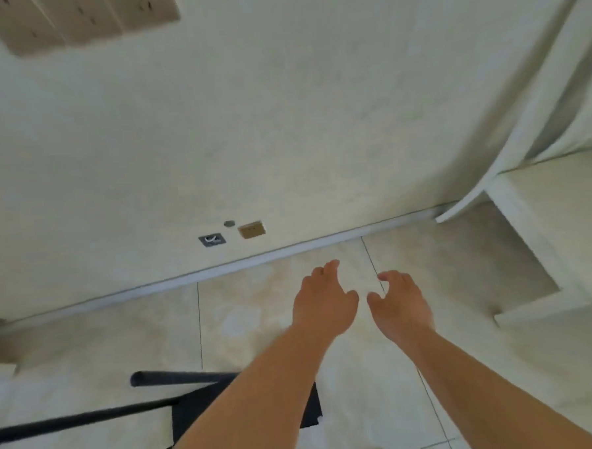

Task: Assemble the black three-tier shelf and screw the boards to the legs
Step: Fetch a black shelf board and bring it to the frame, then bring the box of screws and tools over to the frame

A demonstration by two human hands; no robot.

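Both my arms stretch forward over the pale tiled floor. My left hand (321,300) and my right hand (399,301) hang side by side with loosely curled fingers, and neither holds anything. Below my left forearm lies the black shelf part: a black board (188,415) with black legs (85,419) sticking out to the left across the floor. My left forearm hides much of the board. The hands are well beyond the shelf, nearer the wall, and touch nothing.
A cream wall (282,122) with a pale skirting board (255,259) runs ahead. Low on the wall sit a gold socket plate (252,230) and a dark plate (212,240). A white cabinet (555,224) stands at the right.
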